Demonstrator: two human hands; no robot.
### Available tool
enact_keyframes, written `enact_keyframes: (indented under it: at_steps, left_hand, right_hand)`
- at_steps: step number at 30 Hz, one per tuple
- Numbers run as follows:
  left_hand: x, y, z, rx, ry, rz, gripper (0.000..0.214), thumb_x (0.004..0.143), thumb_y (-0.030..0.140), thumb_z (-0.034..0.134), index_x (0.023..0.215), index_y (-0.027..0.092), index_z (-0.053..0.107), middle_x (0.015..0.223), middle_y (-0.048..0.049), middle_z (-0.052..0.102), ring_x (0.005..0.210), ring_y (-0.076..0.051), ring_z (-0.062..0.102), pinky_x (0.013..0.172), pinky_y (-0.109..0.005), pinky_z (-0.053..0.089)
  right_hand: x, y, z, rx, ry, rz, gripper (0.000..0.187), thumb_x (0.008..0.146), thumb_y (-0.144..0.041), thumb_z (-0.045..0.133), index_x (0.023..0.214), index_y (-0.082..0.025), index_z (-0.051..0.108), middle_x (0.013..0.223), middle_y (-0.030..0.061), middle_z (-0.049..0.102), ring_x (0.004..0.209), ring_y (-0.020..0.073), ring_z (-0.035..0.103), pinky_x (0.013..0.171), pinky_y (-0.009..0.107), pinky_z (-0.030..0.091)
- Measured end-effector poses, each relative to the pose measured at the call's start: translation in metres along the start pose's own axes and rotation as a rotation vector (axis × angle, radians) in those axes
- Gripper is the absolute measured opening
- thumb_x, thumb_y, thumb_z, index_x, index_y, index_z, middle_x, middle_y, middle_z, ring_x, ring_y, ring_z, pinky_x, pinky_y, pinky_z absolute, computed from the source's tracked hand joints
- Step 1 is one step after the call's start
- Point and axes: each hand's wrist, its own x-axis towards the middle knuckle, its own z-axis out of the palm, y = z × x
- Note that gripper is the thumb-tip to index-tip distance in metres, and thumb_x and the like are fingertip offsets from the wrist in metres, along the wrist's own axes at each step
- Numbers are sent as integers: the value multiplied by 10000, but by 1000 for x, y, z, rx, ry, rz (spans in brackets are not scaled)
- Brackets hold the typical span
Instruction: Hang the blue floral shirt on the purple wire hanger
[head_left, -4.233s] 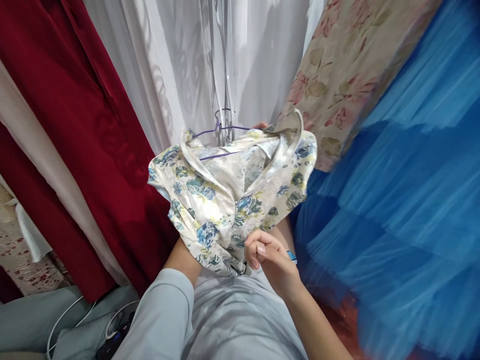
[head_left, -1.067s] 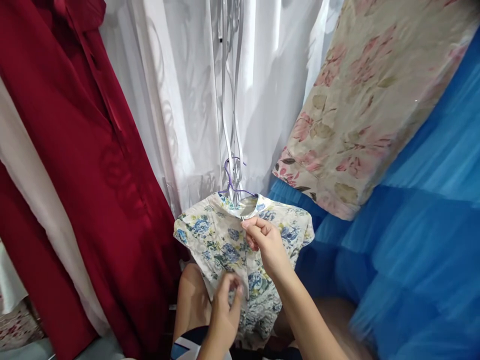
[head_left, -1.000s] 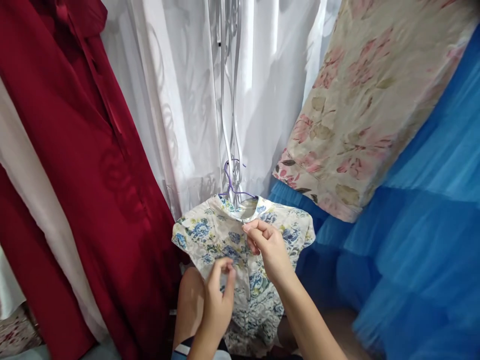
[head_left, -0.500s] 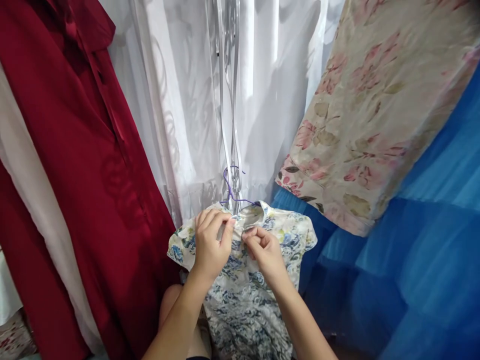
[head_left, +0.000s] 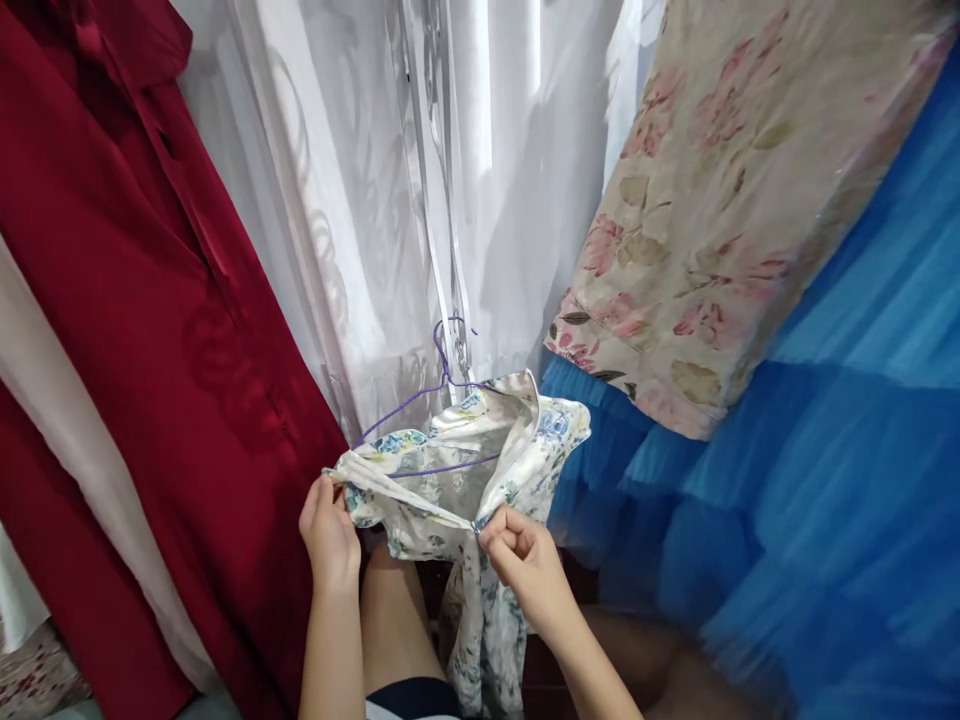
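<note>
A white garment with a blue floral print hangs in front of me on a thin purple hanger. Its front opening is spread wide, so the hanger's lower bar shows inside. My left hand is closed on the garment's edge at the left shoulder side. With thumb and finger pinched, my right hand grips the opening's edge near the middle front. The right shoulder of the garment still drapes over the hanger. Below, the garment hangs in folds beside my bare leg.
A dark red gown hangs at the left. White curtains with hanging ribbons stand behind. On the right hang a cream fabric with pink flowers and a layered blue tulle skirt.
My left hand has moved left and down, drawing the garment's left side off the hanger arm and opening the front. My right hand has lowered slightly, still pinching the edge.
</note>
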Motion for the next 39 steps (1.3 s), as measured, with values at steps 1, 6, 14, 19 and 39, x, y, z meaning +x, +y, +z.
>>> enact_keyframes:
  at_steps: [1, 6, 14, 19, 39]
  left_hand:
    - [-5, -5, -7, -48, 4, -109, 137, 825, 258, 661, 856, 129, 627, 786, -24, 668, 763, -135, 644, 771, -258, 511]
    - [-29, -20, -29, -50, -88, -466, 114, 806, 203, 658, 882, 123, 627, 831, -47, 696, 729, -138, 663, 673, -240, 526]
    - [-88, -12, 7, 207, -668, -487, 279, 798, 389, 723, 831, 124, 643, 801, -52, 643, 751, -144, 612, 750, -260, 487]
    - [-141, 11, 41, 177, -968, -330, 240, 904, 369, 615, 819, 144, 611, 784, -25, 551, 749, -128, 519, 715, -236, 427]
    - [-171, -22, -9, 537, -1259, -617, 609, 818, 566, 663, 1284, 183, 576, 1254, -109, 637, 1169, -282, 573, 1028, -363, 418]
  right_hand:
    - [-3, 6, -3, -8, 12, 8, 238, 833, -341, 598, 693, -194, 474, 471, -97, 301, 443, 59, 220, 460, 220, 159]
    - [-19, 36, -20, -49, 78, 57, 217, 842, -347, 574, 705, -197, 495, 485, -83, 318, 455, 77, 239, 466, 227, 167]
    - [-38, 98, -66, -255, 163, 180, 291, 803, -374, 584, 599, -212, 453, 460, -36, 411, 453, 127, 375, 485, 259, 286]
    - [-57, 58, -63, -349, -41, 122, 511, 718, -296, 730, 1205, -187, 618, 1142, 92, 650, 998, 257, 601, 865, 351, 477]
    - [-61, -56, -80, -294, -66, 116, 350, 827, -507, 672, 862, -165, 738, 832, 63, 697, 830, 244, 631, 740, 306, 515]
